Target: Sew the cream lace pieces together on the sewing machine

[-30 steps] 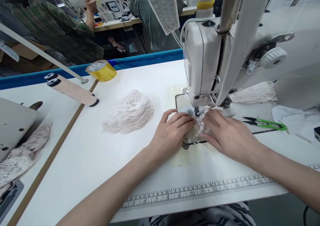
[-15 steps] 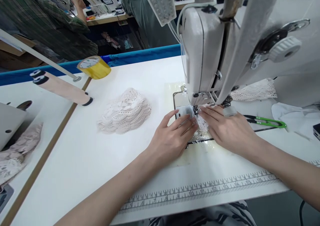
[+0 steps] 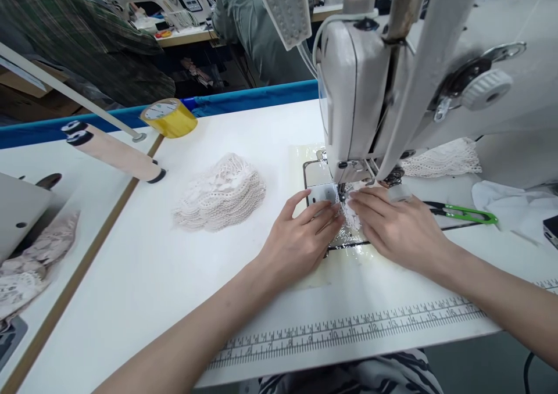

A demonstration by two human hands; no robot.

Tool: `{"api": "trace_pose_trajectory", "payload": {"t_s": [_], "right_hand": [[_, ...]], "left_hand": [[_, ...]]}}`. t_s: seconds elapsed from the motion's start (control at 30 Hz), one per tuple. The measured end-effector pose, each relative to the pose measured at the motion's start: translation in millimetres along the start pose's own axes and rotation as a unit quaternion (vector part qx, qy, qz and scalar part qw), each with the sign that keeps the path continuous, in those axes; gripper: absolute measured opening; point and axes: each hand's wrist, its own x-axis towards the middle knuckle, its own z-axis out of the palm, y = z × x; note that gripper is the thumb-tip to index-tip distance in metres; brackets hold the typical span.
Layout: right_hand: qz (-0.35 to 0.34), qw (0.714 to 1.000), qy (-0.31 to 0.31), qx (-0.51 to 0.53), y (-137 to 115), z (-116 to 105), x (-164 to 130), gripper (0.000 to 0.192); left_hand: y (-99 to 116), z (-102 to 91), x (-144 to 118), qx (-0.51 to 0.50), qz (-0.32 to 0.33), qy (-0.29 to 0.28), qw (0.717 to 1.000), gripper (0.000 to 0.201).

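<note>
Beneath the needle area of the white sewing machine (image 3: pixel 344 86) lies a small piece of white lace (image 3: pixel 352 218), mostly covered by fingers. My left hand (image 3: pixel 300 234) rests left of the presser foot (image 3: pixel 342 192), fingers spread and their tips at the lace's edge. From the other side, my right hand (image 3: pixel 399 225) lies palm down with straight fingers on the lace, close to the foot. Neither hand shows a grip. To the left sits a pile of pale lace pieces (image 3: pixel 220 193). More lace (image 3: pixel 444 158) lies behind my right hand under the machine arm.
Green-handled thread snips (image 3: pixel 473 214) and a white cloth (image 3: pixel 508 205) are at the right. Yellow tape (image 3: pixel 174 120) and pinkish thread cones (image 3: pixel 115 153) sit at the left back. A printed ruler (image 3: pixel 349 333) runs along the front edge. Other people work beyond the blue edging (image 3: pixel 257 96).
The view has shifted slightly. My hands stay at the needle, with the right fingertips a little farther from the foot. A co-worker's raised hand in the background is no longer visible.
</note>
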Motion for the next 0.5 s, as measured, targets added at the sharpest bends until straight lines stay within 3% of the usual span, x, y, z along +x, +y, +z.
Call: {"api": "trace_pose_trajectory", "payload": {"t_s": [0.2, 0.5], "right_hand": [[-0.054, 0.994, 0.066, 0.063, -1.7, -4.9, -1.7, 0.024], [-0.064, 0.992, 0.073, 0.085, -1.1, -5.3, -2.1, 0.024]], "left_hand": [[1.5, -2.2, -0.2, 0.021, 0.010, -0.002, 1.000, 0.031], [3.8, -4.6, 0.1, 0.022, 0.018, 0.010, 1.000, 0.027]]}}
